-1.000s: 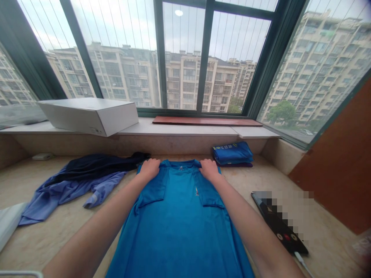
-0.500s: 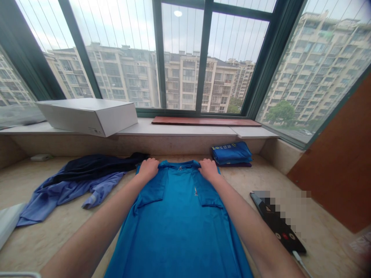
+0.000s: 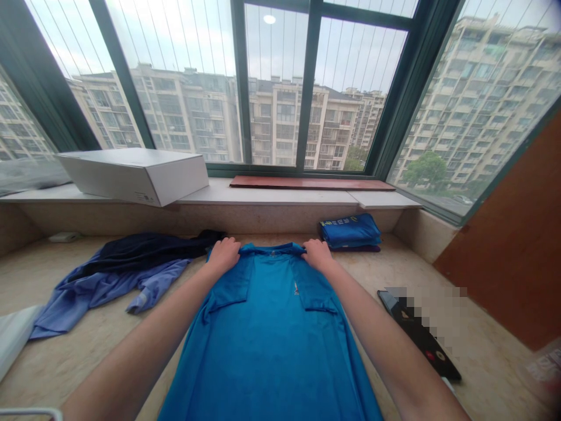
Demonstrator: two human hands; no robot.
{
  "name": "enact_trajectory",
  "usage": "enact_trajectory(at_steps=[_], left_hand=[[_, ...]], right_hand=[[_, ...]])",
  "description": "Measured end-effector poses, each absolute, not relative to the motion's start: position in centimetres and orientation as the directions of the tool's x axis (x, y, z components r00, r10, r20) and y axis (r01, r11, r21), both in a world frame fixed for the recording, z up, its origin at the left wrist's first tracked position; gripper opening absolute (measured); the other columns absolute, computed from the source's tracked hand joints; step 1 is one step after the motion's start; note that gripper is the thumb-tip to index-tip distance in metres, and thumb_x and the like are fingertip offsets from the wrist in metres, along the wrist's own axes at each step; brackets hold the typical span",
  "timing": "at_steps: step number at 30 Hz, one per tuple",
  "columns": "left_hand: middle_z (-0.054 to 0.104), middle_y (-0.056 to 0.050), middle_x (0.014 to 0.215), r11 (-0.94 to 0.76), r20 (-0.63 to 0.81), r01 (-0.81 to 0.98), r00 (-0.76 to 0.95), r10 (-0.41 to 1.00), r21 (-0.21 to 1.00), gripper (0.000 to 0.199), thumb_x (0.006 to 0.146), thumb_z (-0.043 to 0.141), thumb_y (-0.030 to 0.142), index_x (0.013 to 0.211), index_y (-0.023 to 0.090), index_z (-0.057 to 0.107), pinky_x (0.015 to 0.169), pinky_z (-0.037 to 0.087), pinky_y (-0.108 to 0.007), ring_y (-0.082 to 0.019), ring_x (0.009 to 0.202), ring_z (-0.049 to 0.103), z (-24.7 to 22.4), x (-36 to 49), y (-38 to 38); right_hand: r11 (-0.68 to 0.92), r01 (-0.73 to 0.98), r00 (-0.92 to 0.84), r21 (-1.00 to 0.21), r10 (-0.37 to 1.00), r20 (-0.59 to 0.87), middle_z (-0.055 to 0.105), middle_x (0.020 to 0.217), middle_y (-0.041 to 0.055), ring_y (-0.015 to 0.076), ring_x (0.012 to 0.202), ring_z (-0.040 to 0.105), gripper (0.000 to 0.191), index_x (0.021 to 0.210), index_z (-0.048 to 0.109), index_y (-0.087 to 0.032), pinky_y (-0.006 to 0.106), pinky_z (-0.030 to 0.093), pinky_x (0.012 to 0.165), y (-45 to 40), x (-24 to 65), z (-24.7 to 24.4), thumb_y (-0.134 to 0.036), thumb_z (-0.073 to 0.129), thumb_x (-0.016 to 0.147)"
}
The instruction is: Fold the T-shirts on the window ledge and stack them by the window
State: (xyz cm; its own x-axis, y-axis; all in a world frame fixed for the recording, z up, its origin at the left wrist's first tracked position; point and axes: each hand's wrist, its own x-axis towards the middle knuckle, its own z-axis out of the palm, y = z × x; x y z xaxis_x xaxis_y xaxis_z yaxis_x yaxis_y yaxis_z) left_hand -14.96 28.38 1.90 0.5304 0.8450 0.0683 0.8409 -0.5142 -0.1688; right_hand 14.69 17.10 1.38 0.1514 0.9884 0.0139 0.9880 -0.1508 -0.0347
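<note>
Your L hand (image 3: pixel 224 254) and R hand (image 3: pixel 317 255) were both curled nearly closed, each gripping one shoulder of the blue T-shirt (image 3: pixel 272 345) either side of its collar (image 3: pixel 272 250), tho some fingertips were hidden. The shirt lay front-up on the marble-look ledge (image 3: pixel 363 278), sleeves (image 3: pixel 230 286) folded in, w/ a crumpled dark garment (image 3: pixel 144 250) nr your L hand, folded blue garment (image 3: pixel 350 231) just beyond your R & smartphone (image 3: pixel 414 330) farther R.

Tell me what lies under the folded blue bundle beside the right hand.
Under the blue bundle, a thin strip of dark purple cloth shows along the front edge. The rest is covered, so its full shape cannot be seen.
</note>
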Motion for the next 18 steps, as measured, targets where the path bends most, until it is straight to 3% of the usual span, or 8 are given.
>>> enact_trajectory(at_steps=[18], left_hand=[[0.069,-0.017,0.12,-0.55,0.069,0.822,0.563,0.823,-0.147,0.025,0.092,0.054,0.026,0.11,0.018,0.07,0.1,0.044,-0.045,-0.035,0.122,0.058,2.18,-15.21,28.27]], right_hand=[[-0.147,0.989,0.146,-0.034,0.989,-0.024,0.071,0.127,0.0119,0.0292,0.122,0.06,0.027,0.116,0.074,-0.023,0.037,0.041,0.096,16.89,14.6,1.53,-0.036,0.067,0.093]])
